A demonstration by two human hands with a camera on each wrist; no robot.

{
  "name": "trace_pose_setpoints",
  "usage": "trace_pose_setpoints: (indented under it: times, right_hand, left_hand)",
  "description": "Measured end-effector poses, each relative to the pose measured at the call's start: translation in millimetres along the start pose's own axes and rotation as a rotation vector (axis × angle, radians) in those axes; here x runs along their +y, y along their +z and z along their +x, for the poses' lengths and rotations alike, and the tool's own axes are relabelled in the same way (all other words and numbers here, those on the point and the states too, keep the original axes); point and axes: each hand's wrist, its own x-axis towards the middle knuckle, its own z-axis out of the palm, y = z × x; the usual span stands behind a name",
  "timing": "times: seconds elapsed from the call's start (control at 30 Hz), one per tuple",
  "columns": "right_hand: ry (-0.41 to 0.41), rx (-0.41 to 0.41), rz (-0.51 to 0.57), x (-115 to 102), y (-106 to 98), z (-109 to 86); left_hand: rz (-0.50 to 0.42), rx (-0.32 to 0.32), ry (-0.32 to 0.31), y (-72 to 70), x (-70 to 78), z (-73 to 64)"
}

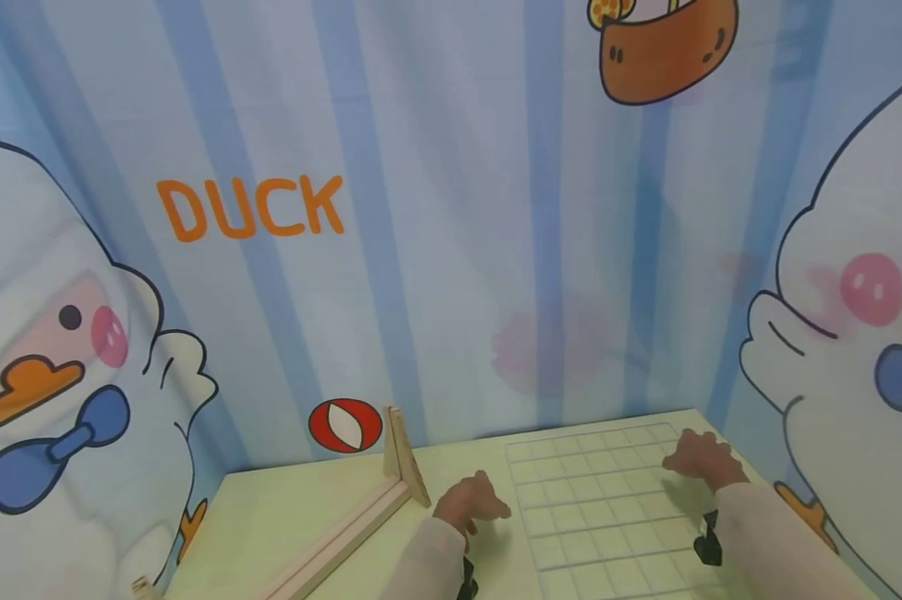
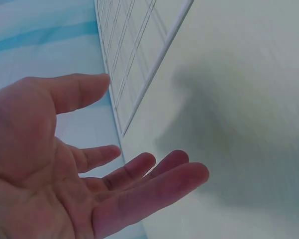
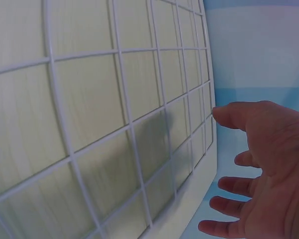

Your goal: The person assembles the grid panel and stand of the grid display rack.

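A white wire grid panel (image 1: 593,500) lies flat on the pale table, its squares filling much of the right wrist view. My left hand (image 1: 469,504) hovers just left of the panel, fingers spread and thumb apart, with nothing in it. In the left wrist view the same hand (image 2: 54,159) shows its palm, and the panel's corner is beyond the thumb. Over the panel's right edge is my right hand (image 1: 704,458), holding nothing. Its fingers (image 3: 234,186) are extended apart from the thumb in the right wrist view.
A wooden stand (image 1: 346,537) with a long bar and an upright end piece (image 1: 404,454) lies on the table (image 1: 271,500) left of my left hand. A striped curtain (image 1: 451,250) printed with ducks hangs behind the table's back edge. Another wooden end (image 1: 145,588) shows at the lower left.
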Motion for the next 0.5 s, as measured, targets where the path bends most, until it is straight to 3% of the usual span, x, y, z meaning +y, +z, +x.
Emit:
trace_pose_setpoints:
  times: [0.23, 0.5]
  right_hand:
    - [0.038, 0.042, 0.017, 18.2, 9.6, -6.1]
    - [0.098, 0.014, 0.054, 28.7, 24.4, 2.1]
  left_hand:
    - [-0.03, 0.015, -0.005, 29.7, 15.9, -1.4]
    - [-0.103, -0.001, -0.006, 49.1, 29.2, -2.7]
